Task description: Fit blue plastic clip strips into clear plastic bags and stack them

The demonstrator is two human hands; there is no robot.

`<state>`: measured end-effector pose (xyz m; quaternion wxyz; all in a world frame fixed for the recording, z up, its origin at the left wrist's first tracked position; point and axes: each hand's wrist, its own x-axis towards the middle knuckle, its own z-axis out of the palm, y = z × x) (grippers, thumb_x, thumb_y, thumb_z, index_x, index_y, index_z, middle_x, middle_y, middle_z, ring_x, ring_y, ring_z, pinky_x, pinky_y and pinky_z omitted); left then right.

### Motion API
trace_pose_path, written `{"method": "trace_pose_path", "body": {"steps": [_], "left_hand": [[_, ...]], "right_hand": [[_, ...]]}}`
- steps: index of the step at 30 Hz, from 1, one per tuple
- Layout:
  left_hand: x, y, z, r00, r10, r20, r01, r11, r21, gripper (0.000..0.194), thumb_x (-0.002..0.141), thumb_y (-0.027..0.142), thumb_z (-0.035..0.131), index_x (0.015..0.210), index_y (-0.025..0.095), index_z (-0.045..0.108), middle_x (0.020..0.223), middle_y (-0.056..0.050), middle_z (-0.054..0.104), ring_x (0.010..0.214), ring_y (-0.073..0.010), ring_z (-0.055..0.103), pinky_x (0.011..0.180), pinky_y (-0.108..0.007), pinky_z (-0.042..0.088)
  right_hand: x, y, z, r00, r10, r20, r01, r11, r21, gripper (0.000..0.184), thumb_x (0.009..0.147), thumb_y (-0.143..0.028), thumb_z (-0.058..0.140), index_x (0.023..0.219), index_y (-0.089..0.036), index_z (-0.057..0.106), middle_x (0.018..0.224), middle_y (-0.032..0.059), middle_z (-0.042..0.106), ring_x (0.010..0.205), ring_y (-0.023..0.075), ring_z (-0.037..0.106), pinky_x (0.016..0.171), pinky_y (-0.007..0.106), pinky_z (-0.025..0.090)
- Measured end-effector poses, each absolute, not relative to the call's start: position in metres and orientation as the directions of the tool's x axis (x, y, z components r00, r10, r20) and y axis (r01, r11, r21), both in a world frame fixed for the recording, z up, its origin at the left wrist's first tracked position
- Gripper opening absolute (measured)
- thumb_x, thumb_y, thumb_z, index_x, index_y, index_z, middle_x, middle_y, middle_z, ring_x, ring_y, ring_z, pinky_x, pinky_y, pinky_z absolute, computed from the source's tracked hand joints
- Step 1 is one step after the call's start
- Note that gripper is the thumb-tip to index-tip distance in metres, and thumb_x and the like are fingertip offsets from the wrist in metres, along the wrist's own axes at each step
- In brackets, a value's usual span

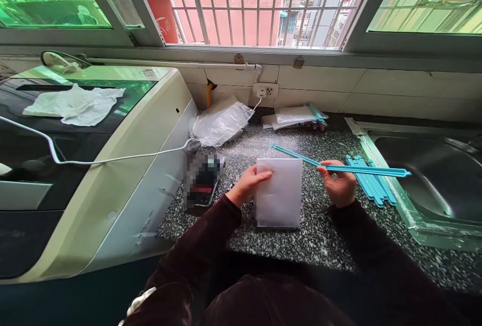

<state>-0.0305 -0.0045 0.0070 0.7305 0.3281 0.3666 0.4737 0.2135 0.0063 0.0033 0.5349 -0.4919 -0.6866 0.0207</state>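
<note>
Left hand (250, 184): I see it gripping clear plastic sleeves (279, 195), left of the sink (429, 190).
Right hand (341, 185): I see it pinching a spread-apart blue clip (365, 169), one end toward the sink.
Spare clips (366, 184): just left of the sink.
Phone (205, 185): well left of the sink.

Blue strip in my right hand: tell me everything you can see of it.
The strip is long, slim and light blue, plastic by its look. Two narrow arms open into a wide V near the right hand, which holds it. One arm slants leftward and away, past a corner of the sheet; the other runs right, its tip overlapping the sink in the picture. Whether the left tip touches the counter is unclear.
</note>
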Motion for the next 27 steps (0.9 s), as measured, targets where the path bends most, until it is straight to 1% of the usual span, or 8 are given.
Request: {"method": "trace_pose_path", "body": {"steps": [6, 10, 17, 23, 27], "left_hand": [[-0.028, -0.007, 0.01, 0.311, 0.927, -0.208, -0.48, 0.342, 0.808, 0.04, 0.045, 0.031, 0.084, 0.077, 0.012, 0.068, 0.071, -0.004, 0.068, 0.066, -0.0136, 0.059, 0.07, -0.026, 0.045], [-0.026, -0.008, 0.009, 0.327, 0.917, -0.227, -0.466, 0.366, 0.805, 0.043, 0.044, 0.032, 0.084, 0.077, 0.011, 0.069, 0.072, -0.005, 0.068, 0.067, -0.0144, 0.06, 0.07, -0.027, 0.045], [-0.025, -0.008, 0.008, 0.393, 0.878, -0.272, -0.44, 0.44, 0.783, 0.045, 0.043, 0.034, 0.085, 0.076, 0.009, 0.068, 0.07, -0.008, 0.068, 0.065, -0.0165, 0.061, 0.068, -0.029, 0.046], [-0.028, -0.006, 0.009, 0.44, 0.858, -0.266, -0.422, 0.459, 0.782, 0.044, 0.046, 0.03, 0.084, 0.081, 0.009, 0.068, 0.076, -0.01, 0.069, 0.068, -0.019, 0.062, 0.069, -0.031, 0.046], [-0.03, -0.004, 0.009, 0.422, 0.85, -0.314, -0.419, 0.49, 0.764, 0.043, 0.045, 0.03, 0.084, 0.079, 0.009, 0.068, 0.074, -0.009, 0.069, 0.065, -0.0182, 0.062, 0.066, -0.03, 0.047]], "right_hand": [[0.201, 0.0, 0.001, -0.087, 0.663, 0.744, 0.602, 0.63, -0.49, 0.009, 0.079, -0.03, 0.062, 0.078, -0.021, 0.061, 0.072, 0.0034, 0.064, 0.055, 0.0139, 0.053, 0.052, 0.03, 0.047], [0.195, -0.004, 0.002, -0.137, 0.654, 0.744, 0.571, 0.666, -0.48, 0.011, 0.08, -0.032, 0.06, 0.079, -0.021, 0.061, 0.073, 0.0044, 0.065, 0.062, 0.0166, 0.057, 0.054, 0.031, 0.048], [0.194, -0.006, 0.003, -0.164, 0.638, 0.752, 0.54, 0.696, -0.473, 0.011, 0.081, -0.033, 0.058, 0.079, -0.022, 0.06, 0.07, 0.0036, 0.064, 0.063, 0.0171, 0.058, 0.059, 0.034, 0.049], [0.195, -0.006, 0.002, -0.155, 0.681, 0.715, 0.543, 0.664, -0.514, 0.015, 0.081, -0.037, 0.057, 0.078, -0.023, 0.06, 0.071, 0.0042, 0.064, 0.065, 0.0176, 0.059, 0.058, 0.033, 0.049], [0.194, -0.006, 0.001, -0.162, 0.689, 0.706, 0.525, 0.666, -0.53, 0.015, 0.081, -0.037, 0.058, 0.077, -0.022, 0.059, 0.071, 0.0038, 0.064, 0.065, 0.0172, 0.059, 0.058, 0.032, 0.05]]}}
